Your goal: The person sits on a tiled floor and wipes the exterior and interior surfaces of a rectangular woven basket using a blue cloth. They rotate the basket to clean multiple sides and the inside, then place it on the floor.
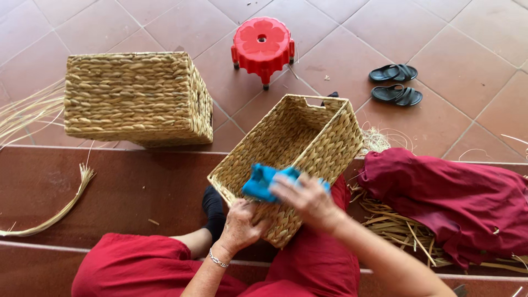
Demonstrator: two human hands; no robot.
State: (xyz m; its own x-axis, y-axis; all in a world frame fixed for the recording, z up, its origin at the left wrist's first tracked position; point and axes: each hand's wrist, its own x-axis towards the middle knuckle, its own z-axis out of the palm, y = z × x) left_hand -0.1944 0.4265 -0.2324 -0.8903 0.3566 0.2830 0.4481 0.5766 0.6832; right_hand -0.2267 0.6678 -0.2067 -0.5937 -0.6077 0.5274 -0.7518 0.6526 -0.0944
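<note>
Woven basket (291, 148) tipped open on the lap, fully plaited, rim and walls looking complete. Left hand (240, 224) gripping its near wall from below; right hand (308, 201) clenched on a blue cloth (263, 181), pressed at the rim. Judging by that, weaving done, wiping under way. 1 finished basket (137, 96) overturned on the tiled floor (467, 49), loose straw (401, 231) beside a red garment (462, 203)

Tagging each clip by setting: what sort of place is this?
Probably a home or small workshop floor used for basket weaving: woven baskets, loose straw on terracotta tiles, a red plastic stool and sandals.
</note>
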